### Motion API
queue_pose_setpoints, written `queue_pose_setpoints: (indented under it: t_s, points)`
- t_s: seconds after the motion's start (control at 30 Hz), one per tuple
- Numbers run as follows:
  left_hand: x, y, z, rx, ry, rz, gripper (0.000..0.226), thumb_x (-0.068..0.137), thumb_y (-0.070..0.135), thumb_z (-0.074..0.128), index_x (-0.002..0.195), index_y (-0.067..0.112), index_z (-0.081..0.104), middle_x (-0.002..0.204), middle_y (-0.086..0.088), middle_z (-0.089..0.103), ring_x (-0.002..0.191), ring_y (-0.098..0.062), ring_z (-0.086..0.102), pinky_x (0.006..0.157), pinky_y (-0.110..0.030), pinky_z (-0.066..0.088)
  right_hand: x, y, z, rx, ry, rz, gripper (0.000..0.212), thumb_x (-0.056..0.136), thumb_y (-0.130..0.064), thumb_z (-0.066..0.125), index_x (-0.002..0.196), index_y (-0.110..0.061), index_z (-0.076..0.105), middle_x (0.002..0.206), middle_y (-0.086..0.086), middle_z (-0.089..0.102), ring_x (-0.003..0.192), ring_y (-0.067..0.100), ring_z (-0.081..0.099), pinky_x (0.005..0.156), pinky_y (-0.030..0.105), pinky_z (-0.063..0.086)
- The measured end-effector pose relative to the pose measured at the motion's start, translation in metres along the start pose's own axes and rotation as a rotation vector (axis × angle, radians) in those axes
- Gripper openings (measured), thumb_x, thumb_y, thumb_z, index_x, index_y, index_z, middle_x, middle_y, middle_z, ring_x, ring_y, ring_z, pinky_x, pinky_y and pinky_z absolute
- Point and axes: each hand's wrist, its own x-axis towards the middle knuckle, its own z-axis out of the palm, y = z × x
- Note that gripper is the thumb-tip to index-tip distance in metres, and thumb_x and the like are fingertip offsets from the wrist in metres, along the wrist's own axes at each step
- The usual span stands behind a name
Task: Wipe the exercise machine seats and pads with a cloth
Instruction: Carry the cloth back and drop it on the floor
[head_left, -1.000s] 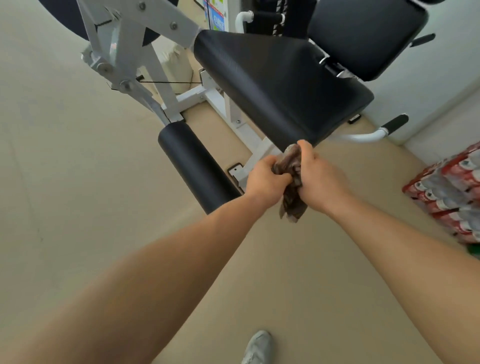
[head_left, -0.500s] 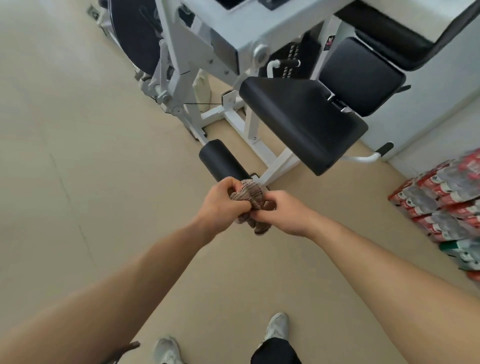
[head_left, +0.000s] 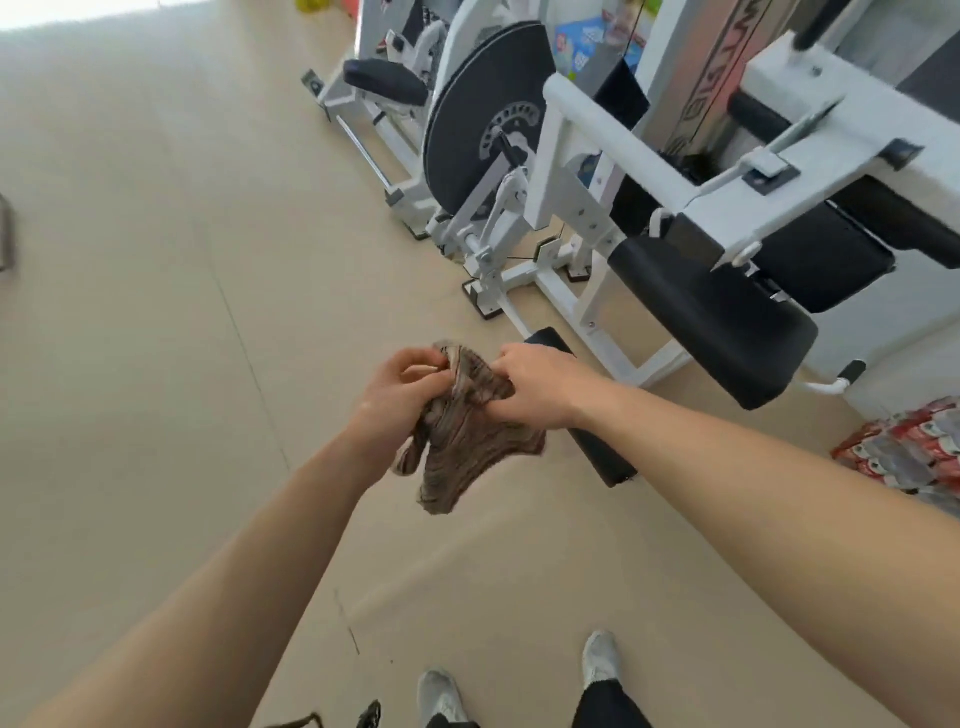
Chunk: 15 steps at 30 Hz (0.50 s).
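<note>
Wrapped packs: a stack of shrink-wrapped packs with red labels sits on the floor, well to the right of the right hand, past the forearm. The contents look like small bottles; I cannot tell the exact kind.
Left hand: the left hand has its fingers curled, with thumb and fingertips pinching the cloth's upper left edge.
Right hand: the right hand is knuckles up, fingers curled into the cloth's upper right part, gripping it.
Cloth: the cloth is brown, striped and bunched. It is held in the air between both hands, its bulk hanging below them with one corner pointing down. It touches no pad.
Roller pad: the roller pad is a black cylinder just beyond and below the right hand, partly hidden by hand and wrist.
Seat pad: the seat pad is black and tilted, up and to the right of the right hand, apart from it.
Back pad: the back pad is just beyond the seat pad, farther from the hands.
Frame: the white frame stands beyond the right hand, its feet on the floor.
Disc: the black disc is upright, well beyond both hands.
Floor: the beige floor spreads wide to the left of the left hand and below both forearms.
Shoes: two grey shoes stand below the hands, near the bottom edge.
</note>
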Motion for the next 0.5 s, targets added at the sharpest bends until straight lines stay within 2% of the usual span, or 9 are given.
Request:
queue_pose_setpoints:
  t_s: [0.1, 0.13, 0.2, 0.27, 0.33, 0.43, 0.5]
  points:
    - [0.003, 0.025, -0.055, 0.070, 0.044, -0.018, 0.035, 0.085, 0.007, 0.069, 0.115, 0.022, 0.059, 0.102, -0.006, 0.072, 0.073, -0.017, 0.065, 0.054, -0.024, 0.047, 0.023, -0.041, -0.019, 0.026, -0.009, -0.012, 0.029, 0.085, -0.054, 0.064, 0.085, -0.025, 0.067, 0.090, 0.000, 0.067, 0.086, 0.021, 0.063, 0.074, 0.040, 0.054]
    - [0.005, 0.032, -0.065, 0.111, 0.037, -0.007, 0.039, 0.085, 0.004, 0.067, 0.119, 0.022, 0.059, 0.103, -0.006, 0.072, 0.075, -0.018, 0.067, 0.054, -0.025, 0.049, 0.027, -0.049, -0.025, 0.073, 0.003, -0.022, 0.028, 0.084, -0.049, 0.068, 0.086, -0.022, 0.068, 0.088, 0.000, 0.069, 0.084, 0.020, 0.064, 0.072, 0.037, 0.053]
    - [0.012, 0.043, -0.078, 0.169, 0.017, 0.005, 0.043, 0.082, 0.003, 0.065, 0.121, 0.021, 0.062, 0.096, -0.002, 0.074, 0.078, -0.017, 0.069, 0.065, -0.029, 0.054, 0.037, -0.060, -0.035, 0.162, 0.030, -0.052, 0.022, 0.083, -0.039, 0.073, 0.081, -0.018, 0.068, 0.082, -0.001, 0.070, 0.080, 0.018, 0.065, 0.069, 0.033, 0.052]
    - [0.021, 0.055, -0.095, 0.212, -0.024, -0.001, 0.036, 0.071, 0.011, 0.063, 0.104, 0.022, 0.069, 0.082, 0.003, 0.071, 0.075, -0.015, 0.064, 0.073, -0.033, 0.052, 0.057, -0.071, -0.042, 0.222, 0.050, -0.068, 0.015, 0.079, -0.032, 0.075, 0.080, -0.019, 0.068, 0.078, -0.003, 0.070, 0.080, 0.017, 0.067, 0.070, 0.033, 0.054]
    - [0.033, 0.067, -0.106, 0.255, -0.024, -0.007, 0.019, 0.063, 0.018, 0.061, 0.081, 0.022, 0.065, 0.069, 0.007, 0.063, 0.071, -0.013, 0.057, 0.070, -0.032, 0.047, 0.079, -0.075, -0.049, 0.291, 0.061, -0.080, 0.017, 0.077, -0.029, 0.076, 0.086, -0.018, 0.066, 0.081, -0.001, 0.071, 0.081, 0.018, 0.069, 0.075, 0.039, 0.058]
    - [0.061, 0.084, -0.124, 0.229, 0.076, 0.005, 0.017, 0.069, 0.022, 0.068, 0.074, 0.022, 0.052, 0.075, 0.002, 0.061, 0.074, -0.013, 0.059, 0.066, -0.028, 0.051, 0.113, -0.069, -0.061, 0.361, 0.011, -0.065, 0.019, 0.080, -0.028, 0.070, 0.094, -0.018, 0.061, 0.091, 0.007, 0.070, 0.090, 0.026, 0.067, 0.083, 0.046, 0.057]
    - [0.084, 0.096, -0.139, 0.218, 0.126, -0.003, 0.021, 0.080, 0.018, 0.069, 0.071, 0.022, 0.050, 0.081, -0.001, 0.064, 0.078, -0.015, 0.063, 0.071, -0.030, 0.055, 0.135, -0.060, -0.071, 0.421, -0.038, -0.036, 0.012, 0.084, -0.024, 0.066, 0.089, -0.022, 0.055, 0.097, 0.012, 0.069, 0.095, 0.031, 0.068, 0.083, 0.049, 0.059]
